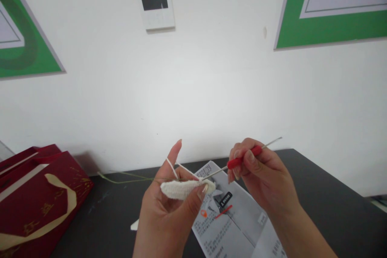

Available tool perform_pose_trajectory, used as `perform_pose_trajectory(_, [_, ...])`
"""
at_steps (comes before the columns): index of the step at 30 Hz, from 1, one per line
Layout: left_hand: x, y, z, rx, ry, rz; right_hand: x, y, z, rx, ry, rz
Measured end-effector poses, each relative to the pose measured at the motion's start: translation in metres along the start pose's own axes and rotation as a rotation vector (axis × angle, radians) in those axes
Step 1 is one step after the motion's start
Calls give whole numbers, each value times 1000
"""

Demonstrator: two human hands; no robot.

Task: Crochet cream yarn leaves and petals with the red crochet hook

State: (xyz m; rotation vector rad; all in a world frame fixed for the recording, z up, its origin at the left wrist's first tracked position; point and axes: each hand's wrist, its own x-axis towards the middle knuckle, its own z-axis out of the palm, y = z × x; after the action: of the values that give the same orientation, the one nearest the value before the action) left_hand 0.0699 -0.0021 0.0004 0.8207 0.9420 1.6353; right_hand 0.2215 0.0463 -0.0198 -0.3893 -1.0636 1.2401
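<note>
Crochet piece point(181, 189), oblong and knobbly in white yarn, is up in the air over the front of a matte black worktop point(326, 205); left hand point(165, 209) has it pinched snugly under the thumb, with a white yarn strand point(171, 166) looped round the raised index finger; right hand point(263, 173) is closed pen-style on a slim metal crochet hook with a red grip point(233, 163), shaft meeting the piece's top edge; can't tell if it's through a stitch tbh; grey-and-white printed paper sheet point(229, 234) underneath, top corner near the worktop's back edge; dark red paper gift bag point(39, 185) toward the back-left.
</note>
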Motion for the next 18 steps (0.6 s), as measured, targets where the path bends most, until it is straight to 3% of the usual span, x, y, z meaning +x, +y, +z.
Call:
perform_pose_trajectory(8, [2,-5,2,-147,57,-15,1,25,16,305,89,285])
perform_pose_trajectory(18, [3,-11,-7,-175,-23,-53,0,37,18,614,101,533])
